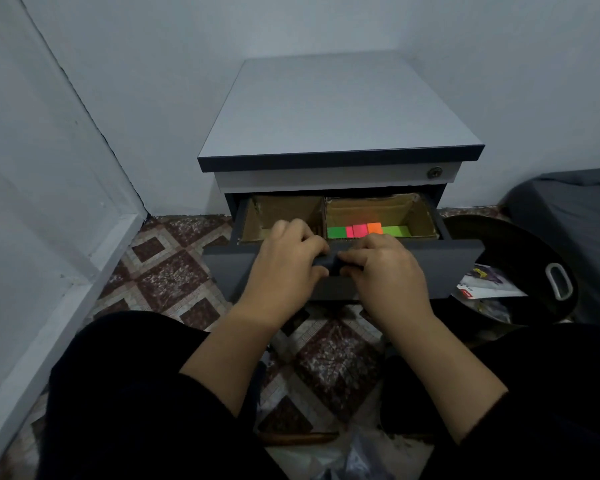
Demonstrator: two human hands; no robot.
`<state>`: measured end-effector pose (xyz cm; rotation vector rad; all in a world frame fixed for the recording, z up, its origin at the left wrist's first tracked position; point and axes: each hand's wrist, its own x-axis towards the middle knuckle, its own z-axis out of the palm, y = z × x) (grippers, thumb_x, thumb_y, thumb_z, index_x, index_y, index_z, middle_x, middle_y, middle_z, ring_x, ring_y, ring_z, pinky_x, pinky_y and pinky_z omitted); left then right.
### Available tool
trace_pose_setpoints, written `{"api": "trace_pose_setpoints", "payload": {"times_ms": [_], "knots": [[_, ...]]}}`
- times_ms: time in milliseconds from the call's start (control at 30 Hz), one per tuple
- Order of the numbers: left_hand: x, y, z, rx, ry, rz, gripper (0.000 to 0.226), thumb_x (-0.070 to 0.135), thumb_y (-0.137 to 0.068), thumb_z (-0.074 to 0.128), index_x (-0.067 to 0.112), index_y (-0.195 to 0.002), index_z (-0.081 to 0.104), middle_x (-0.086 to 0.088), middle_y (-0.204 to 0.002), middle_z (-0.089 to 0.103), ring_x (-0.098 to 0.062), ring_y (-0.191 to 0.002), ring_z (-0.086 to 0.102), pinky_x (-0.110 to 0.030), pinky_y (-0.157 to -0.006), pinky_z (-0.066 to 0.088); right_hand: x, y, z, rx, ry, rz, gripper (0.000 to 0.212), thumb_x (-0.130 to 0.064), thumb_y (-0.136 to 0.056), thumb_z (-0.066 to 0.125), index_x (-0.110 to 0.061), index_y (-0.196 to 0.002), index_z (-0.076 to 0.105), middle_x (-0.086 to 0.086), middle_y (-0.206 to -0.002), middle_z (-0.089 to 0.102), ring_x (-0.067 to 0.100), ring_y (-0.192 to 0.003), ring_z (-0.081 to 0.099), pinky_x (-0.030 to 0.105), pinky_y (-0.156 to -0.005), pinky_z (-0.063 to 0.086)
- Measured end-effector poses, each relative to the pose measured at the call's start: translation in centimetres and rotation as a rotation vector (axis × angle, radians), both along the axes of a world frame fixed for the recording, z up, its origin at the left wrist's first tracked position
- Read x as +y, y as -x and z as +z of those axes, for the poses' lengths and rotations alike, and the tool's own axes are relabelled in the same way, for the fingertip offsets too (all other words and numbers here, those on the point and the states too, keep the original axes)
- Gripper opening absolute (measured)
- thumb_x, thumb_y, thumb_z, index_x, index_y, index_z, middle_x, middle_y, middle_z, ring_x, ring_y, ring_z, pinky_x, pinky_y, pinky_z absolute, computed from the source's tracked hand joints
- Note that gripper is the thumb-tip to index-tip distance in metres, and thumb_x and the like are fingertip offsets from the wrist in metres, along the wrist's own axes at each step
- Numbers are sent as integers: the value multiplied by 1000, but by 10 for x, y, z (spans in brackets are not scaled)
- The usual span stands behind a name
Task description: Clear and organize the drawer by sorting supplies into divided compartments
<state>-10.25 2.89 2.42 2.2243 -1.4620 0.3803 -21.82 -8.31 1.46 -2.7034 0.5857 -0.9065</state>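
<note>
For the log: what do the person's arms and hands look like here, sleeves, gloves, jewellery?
Both hands are bare: the left hand and right hand show no gloves, rings or watch. The forearms are uncovered, with loose black sleeves pushed up near the elbows on both arms.

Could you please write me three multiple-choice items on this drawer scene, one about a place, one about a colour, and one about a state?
1. Where do the bright sticky notes lie?
A. the drawer's right cardboard compartment
B. the cabinet top
C. the floor

2. Which colour is absent among the notes?
A. green
B. blue
C. orange

3. What is the state of the drawer?
A. fully shut
B. lifted out of the cabinet
C. partly pulled out

Answers: 1 A, the notes sit right of the cardboard divider. 2 B, only green, pink and orange show. 3 C, its compartments are exposed while the left hand and right hand grip its front handle.
</note>
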Motion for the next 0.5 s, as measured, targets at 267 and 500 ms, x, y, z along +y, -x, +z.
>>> {"api": "trace_pose_setpoints", "payload": {"times_ms": [267, 500], "knots": [[-32, -1, -16, -206, 32, 128, 13, -1, -72, 78, -1, -77, 66, -11, -73, 57, -29, -66, 56, -29, -44, 35, -12, -36, -7, 30, 143, -50, 12, 1, -66, 80, -6, -74, 75, 9, -70, 66, 29, -61, 61, 29, -47, 47], [-50, -16, -17, -162, -31, 151, 29, -7, -59, 84, -6, -84, 68, -14, -73, 60, -29, -62, 60, -27, -37, 43, -31, -60, -4, 236, 201, -51, 34, 5, -65, 76, 1, -99, 72, 15, -91, 72, 31, -85, 66, 35, -65, 56]]}}
